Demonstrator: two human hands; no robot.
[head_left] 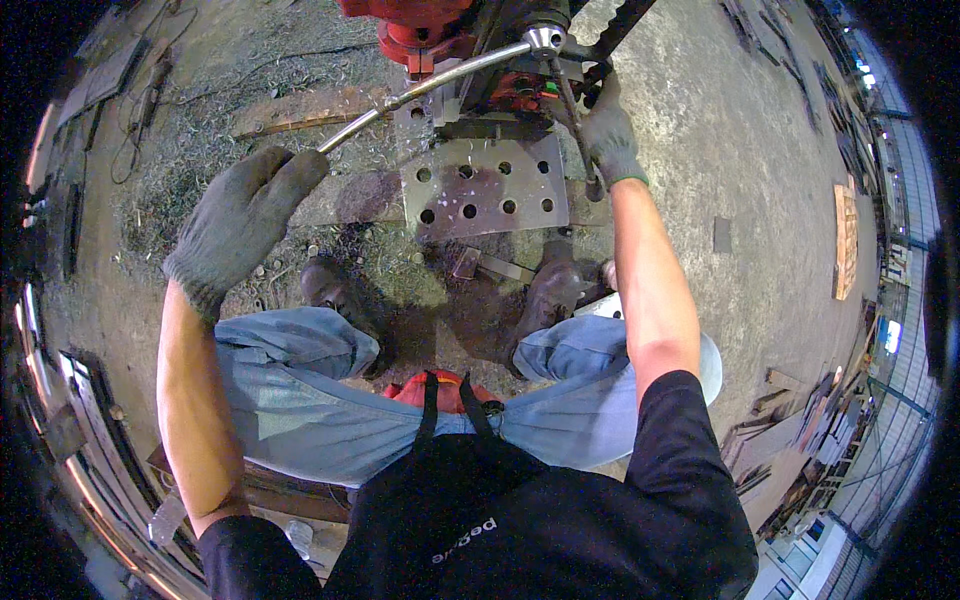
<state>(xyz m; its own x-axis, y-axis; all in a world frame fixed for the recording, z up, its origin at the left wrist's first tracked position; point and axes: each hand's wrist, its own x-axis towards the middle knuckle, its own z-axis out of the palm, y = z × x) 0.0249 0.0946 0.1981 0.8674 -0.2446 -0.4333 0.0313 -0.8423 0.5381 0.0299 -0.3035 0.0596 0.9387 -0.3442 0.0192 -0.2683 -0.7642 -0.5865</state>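
Note:
My left hand (245,210), in a grey knit glove, is closed round the near end of a shiny metal feed lever (450,73). That lever slopes up to a round steel hub (545,39) on the side of a red and black drilling machine (425,35). A second, dark lever (573,118) hangs from the hub toward me. My right hand (612,135), gloved too, is just right of this dark lever, against the machine's side; its fingertips are hidden there. Under the machine lies a steel plate (520,188) with rows of round drilled holes.
Metal shavings (230,110) cover the floor at the left and around the plate. My boots (548,292) stand close to its near edge, beside small metal offcuts (500,267). A wooden piece (846,240) and stacked metal strips (815,430) lie far right.

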